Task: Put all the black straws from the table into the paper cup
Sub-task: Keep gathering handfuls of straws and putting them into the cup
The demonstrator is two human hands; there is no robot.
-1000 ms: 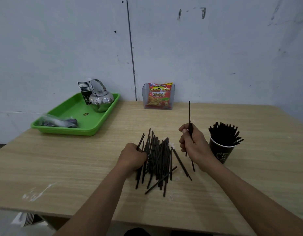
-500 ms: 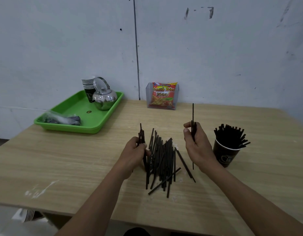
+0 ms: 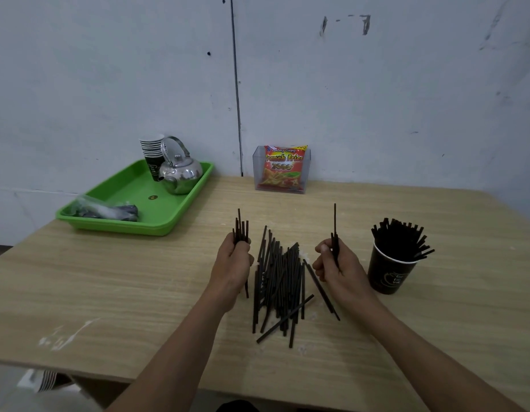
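Hidden in part: lower ends of the small bundle of black straws [image 3: 240, 230] swallowed by the closed left hand [image 3: 232, 267], only one tip showing below the palm; lower length of the single black straw [image 3: 334, 221] lost behind the curled fingers of the right hand [image 3: 336, 267], closed around it. Hard to tell how many straws in the left bundle, roughly half a dozen. Cut off at the bottom edge: both forearms. Printed mark on the black paper cup [image 3: 390, 275] too dim to read; cup right of centre, just beside the right hand, already bristling with straws. At lower left, under the wooden table [image 3: 79, 292], a striped object only partly visible, not identifiable.

At frame centre, between the two hands, the loose pile of black straws [image 3: 280, 281] lying flat on the tabletop, mostly lengthwise, one crossing diagonally at the near end.

Upper left: green tray [image 3: 123, 185] carrying a steel kettle [image 3: 180, 173], a stack of paper cups [image 3: 152, 153] and a clear plastic bag [image 3: 106, 208] with dark contents, unclear what. Against the wall at centre, clear holder with a French fries snack packet [image 3: 283, 169].

Against half a second ago: left bundle lifted clear of the pile and standing upright, previously low against the pile; right hand's straw upright as before
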